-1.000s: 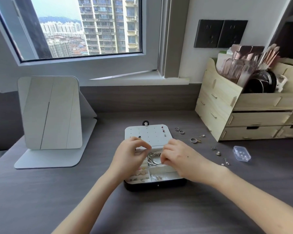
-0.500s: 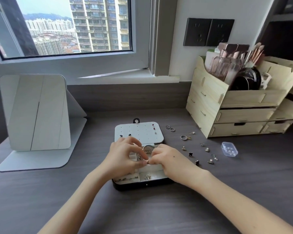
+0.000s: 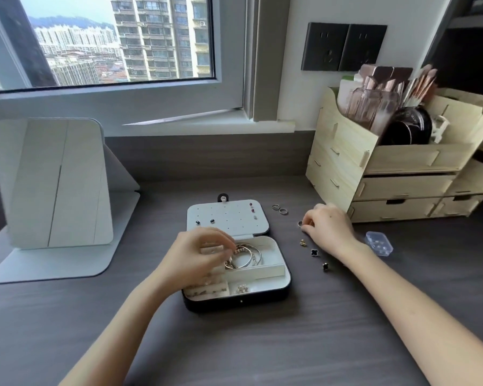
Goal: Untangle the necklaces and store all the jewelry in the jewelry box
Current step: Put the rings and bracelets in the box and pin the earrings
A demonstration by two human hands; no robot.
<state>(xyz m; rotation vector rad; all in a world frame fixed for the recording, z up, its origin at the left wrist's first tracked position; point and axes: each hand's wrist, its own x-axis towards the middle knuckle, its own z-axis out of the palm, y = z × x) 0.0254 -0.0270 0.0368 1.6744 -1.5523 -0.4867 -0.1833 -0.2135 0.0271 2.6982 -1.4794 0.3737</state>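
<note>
The black jewelry box (image 3: 273,295) lies open on the desk, its white lid (image 3: 229,218) flat behind it with a few stud earrings pinned in. Several bangles (image 3: 248,256) lie in its large compartment, and small pieces (image 3: 242,288) sit in the front ones. My left hand (image 3: 198,257) hovers over the box's left side, fingers curled, fingertips at the bangles. My right hand (image 3: 328,227) is out on the desk to the right of the box, fingers curled over a ring (image 3: 300,224). Two rings (image 3: 279,209) and loose earrings (image 3: 314,252) lie nearby.
A folding mirror (image 3: 53,185) stands at the left. A wooden drawer organiser (image 3: 396,168) with brushes fills the right back. A small clear plastic case (image 3: 379,243) lies right of my right hand. The window sill runs behind the desk.
My right hand left the box and moved right onto the loose jewelry on the desk. My left hand stayed over the box. The bangles are uncovered now.
</note>
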